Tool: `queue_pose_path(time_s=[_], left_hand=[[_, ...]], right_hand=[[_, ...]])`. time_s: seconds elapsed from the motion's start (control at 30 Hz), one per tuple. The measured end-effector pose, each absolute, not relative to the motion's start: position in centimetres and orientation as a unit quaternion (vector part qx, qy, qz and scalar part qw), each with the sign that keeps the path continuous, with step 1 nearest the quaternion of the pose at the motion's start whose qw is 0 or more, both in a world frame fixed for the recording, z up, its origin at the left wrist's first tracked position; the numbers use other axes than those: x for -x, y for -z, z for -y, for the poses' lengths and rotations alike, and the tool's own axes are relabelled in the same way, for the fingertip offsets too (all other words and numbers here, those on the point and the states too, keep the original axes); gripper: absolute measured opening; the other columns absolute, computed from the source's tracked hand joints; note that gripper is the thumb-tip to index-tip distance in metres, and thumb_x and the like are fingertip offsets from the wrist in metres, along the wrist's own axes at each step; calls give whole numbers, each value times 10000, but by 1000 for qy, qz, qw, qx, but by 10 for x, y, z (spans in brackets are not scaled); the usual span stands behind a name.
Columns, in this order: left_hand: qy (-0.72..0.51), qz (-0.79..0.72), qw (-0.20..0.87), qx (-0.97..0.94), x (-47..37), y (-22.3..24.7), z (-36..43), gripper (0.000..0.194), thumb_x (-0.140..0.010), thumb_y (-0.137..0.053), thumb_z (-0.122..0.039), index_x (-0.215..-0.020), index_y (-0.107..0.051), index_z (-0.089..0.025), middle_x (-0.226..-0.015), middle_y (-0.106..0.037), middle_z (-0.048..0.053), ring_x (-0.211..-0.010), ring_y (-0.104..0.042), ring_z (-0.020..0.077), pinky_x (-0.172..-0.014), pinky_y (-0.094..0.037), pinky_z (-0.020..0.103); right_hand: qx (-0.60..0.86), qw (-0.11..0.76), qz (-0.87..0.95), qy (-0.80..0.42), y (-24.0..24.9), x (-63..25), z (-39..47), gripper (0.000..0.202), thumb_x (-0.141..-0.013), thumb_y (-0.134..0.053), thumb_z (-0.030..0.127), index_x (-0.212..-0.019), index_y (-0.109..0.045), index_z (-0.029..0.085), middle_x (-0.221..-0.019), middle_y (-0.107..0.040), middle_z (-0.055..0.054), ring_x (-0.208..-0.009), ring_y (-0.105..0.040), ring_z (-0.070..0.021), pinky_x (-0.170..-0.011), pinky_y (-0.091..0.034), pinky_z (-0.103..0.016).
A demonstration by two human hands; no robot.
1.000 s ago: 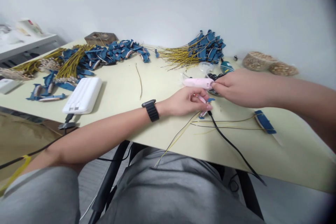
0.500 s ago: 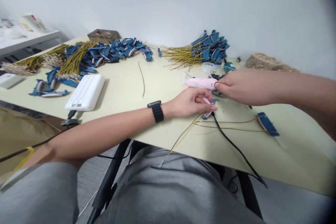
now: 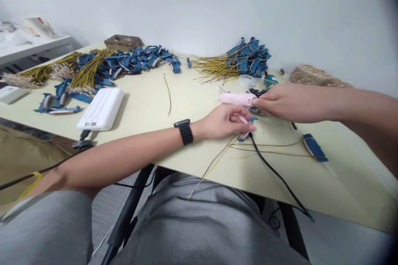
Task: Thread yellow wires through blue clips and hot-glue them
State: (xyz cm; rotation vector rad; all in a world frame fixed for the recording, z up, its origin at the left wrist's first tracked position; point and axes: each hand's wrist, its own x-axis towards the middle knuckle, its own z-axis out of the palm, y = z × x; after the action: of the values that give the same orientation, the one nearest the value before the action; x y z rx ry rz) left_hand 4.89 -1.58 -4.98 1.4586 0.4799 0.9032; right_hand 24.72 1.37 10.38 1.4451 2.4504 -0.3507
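From my seat away from the counter (image 3: 149,91), I see both hands working close together. My left hand (image 3: 217,122) has its grip closed on a pink tool (image 3: 236,99), where a strip of pink shows between the fingers. My right hand (image 3: 278,100) has its grip pinched on the tool's right end (the curled fingers hide exactly how). The tool's body lies level just above the left fingers, over the counter's near half. A black cord (image 3: 273,166) runs from under my left thumb down across the counter's front edge.

A small blue part (image 3: 253,119) pokes out beside the left fingertips; I cannot tell whether the fingers touch it. Thin yellow and black wires (image 3: 212,162) trail from there onto the grey cloth. To the right lies a blue piece (image 3: 315,148), its own wires stretching toward the left hand. Behind the tool sits a clear tub (image 3: 263,84) with black bits in it, and farther back rests a wired blue bundle (image 3: 247,57).
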Motion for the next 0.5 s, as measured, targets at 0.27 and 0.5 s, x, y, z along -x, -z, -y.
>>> queue_pose_path(time_s=[0.27, 0.5], left_hand=[[-392, -212, 619, -647, -49, 50, 16, 487, -915, -980, -436, -1132, -674, -125, -915, -822, 85, -803, -789, 153, -784, -603, 310], [-393, -199, 632, -637, -49, 51, 15, 455, -914, -988, -391, -1121, -684, -122, -883, -836, 74, -787, -803, 144, -793, -616, 300]], right_hand=[[-503, 172, -837, 130, -109, -243, -11, 539, -1138, -470, 477, -652, -525, 252, -768, -665, -110, -685, -599, -270, -669, -457, -434], [-502, 210, -834, 89, -114, -230, -8, 558, -1173, -378, 431, -686, -579, 248, -883, -779, -132, -745, -677, -280, -691, -475, -447]])
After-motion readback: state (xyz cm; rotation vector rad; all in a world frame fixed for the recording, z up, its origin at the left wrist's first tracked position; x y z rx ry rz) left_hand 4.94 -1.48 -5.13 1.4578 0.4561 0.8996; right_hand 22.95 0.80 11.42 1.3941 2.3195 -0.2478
